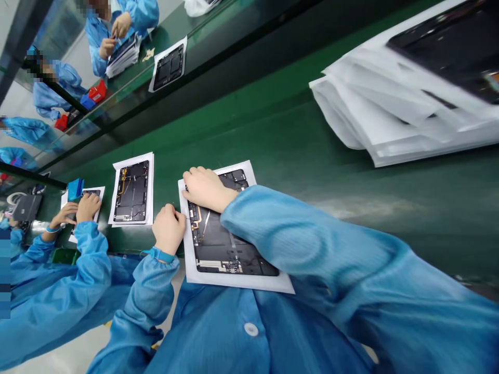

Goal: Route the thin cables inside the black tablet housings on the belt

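Observation:
An opened tablet (222,241) with black inner parts and an orange flex cable lies on white sheets (249,283) in front of me. My right hand (206,188) reaches across and rests over its upper left corner. Its fingers are curled down there, and their tips are hidden. Just off the tablet's left side is my left hand (168,228), closed with thumb and fingers together at the edge of the sheets. Whatever it may pinch is too small to make out. A blue band circles my left wrist.
Another opened tablet (132,191) lies on paper to the left, beyond which a co-worker's hands (88,206) work on a device. A stack of white sheets (374,109) with dark panels stands at right. The green bench (280,130) meets a glass-fronted ledge with more co-workers behind.

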The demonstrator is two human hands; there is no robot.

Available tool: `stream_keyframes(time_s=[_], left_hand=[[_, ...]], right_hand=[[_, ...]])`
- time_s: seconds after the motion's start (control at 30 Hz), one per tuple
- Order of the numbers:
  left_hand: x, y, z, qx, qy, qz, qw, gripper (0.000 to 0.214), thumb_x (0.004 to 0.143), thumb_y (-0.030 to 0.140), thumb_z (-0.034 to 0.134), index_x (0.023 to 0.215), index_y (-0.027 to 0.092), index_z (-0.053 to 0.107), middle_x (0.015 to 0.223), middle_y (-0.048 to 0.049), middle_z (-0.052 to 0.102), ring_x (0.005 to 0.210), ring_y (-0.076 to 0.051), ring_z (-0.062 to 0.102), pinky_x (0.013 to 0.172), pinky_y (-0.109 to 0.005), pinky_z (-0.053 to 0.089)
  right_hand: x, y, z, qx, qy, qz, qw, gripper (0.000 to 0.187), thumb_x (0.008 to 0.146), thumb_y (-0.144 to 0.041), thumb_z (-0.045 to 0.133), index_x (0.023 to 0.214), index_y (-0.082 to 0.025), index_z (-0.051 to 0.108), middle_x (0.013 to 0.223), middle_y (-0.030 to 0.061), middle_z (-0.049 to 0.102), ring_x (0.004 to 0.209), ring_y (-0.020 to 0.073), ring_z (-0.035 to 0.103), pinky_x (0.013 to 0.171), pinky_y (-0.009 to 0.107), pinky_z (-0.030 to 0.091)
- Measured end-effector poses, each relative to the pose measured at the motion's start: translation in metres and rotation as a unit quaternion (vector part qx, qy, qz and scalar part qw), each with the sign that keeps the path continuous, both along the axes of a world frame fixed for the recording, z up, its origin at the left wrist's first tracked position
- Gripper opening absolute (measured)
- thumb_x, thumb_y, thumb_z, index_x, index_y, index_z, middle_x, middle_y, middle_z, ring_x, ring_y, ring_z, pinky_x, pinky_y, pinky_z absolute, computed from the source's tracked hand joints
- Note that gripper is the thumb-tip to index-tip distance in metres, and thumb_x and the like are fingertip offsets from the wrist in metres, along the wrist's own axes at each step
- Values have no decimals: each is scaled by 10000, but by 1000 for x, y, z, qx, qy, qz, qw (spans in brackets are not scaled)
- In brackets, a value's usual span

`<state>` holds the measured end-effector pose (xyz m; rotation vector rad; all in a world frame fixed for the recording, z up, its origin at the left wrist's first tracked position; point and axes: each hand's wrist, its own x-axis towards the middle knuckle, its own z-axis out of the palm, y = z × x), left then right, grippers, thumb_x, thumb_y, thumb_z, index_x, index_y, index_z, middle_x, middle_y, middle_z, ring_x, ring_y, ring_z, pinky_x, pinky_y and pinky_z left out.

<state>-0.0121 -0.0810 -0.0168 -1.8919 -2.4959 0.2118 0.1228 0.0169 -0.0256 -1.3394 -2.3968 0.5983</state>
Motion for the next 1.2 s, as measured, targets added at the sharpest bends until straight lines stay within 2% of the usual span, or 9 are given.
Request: stream_keyframes(time_s=[0.27, 0.47, 0.57, 0.67, 0.77, 0.87, 1.03, 1.2], left_hand=[[-4, -2, -9, 17, -14, -20, 1000, 96, 967, 226, 475, 938, 211, 565, 954, -79, 681, 910, -225, 657, 683, -317, 375], [-6, 0, -12, 18, -31, -18, 999, 74, 956, 228, 491, 961, 208, 563, 938, -80, 669, 915, -238, 655, 740, -327, 417], [-9, 2, -11, 53, -58, -45, 996, 168, 898, 165, 530, 1059, 190, 569, 1023, -101, 655, 995, -247, 638, 851, -342, 459], [-11, 7, -6, 79, -109, -119, 984, 263, 858, 105, 541, 1101, 193, 592, 1150, -117, 639, 1098, -249, 602, 967, -362, 458], [-12, 17, 0, 39, -175, -145, 973, 178, 879, 114, 541, 1011, 204, 621, 1069, -77, 675, 1049, -229, 599, 965, -349, 460], [-13, 30, 5, -2, -207, -133, 969, 78, 901, 167, 569, 939, 204, 627, 966, -45, 691, 950, -206, 600, 913, -331, 462], [-17, 45, 14, -60, -192, -168, 965, 69, 863, 172, 614, 918, 201, 646, 925, -27, 674, 941, -205, 591, 905, -333, 447], [-23, 51, 18, -82, -199, -190, 958, 88, 832, 166, 616, 911, 189, 649, 904, -23, 645, 907, -199, 571, 860, -319, 438]], right_hand=[[0, -4, -5, 20, -17, -19, 999, 318, 951, -238, 526, 1180, -59, 656, 1197, 253, 672, 1128, 357, 594, 900, 419, 448], [1, -7, -5, 4, -11, -10, 1000, 272, 937, -176, 497, 1078, -71, 705, 1102, 236, 717, 1059, 344, 640, 868, 407, 444], [7, -6, -5, -25, 24, -8, 999, 208, 916, -161, 520, 1010, -109, 698, 1009, 188, 745, 942, 292, 669, 818, 364, 440], [16, -6, -7, -78, 133, -3, 988, 105, 865, -137, 575, 926, -161, 657, 881, 88, 740, 804, 215, 669, 748, 299, 438], [24, -7, -9, -137, 249, 4, 959, 163, 787, -65, 601, 901, -179, 625, 749, 5, 694, 714, 167, 658, 695, 251, 440], [27, -8, -12, -164, 297, 26, 941, 245, 756, -20, 586, 936, -173, 649, 708, -22, 681, 697, 154, 658, 703, 241, 446], [25, -7, -14, -146, 267, 85, 949, 168, 749, -31, 634, 757, -188, 693, 735, -1, 699, 715, 155, 628, 759, 267, 428], [23, -6, -13, -131, 268, 87, 951, 162, 748, -31, 643, 766, -178, 707, 754, 5, 704, 721, 153, 616, 761, 267, 406]])
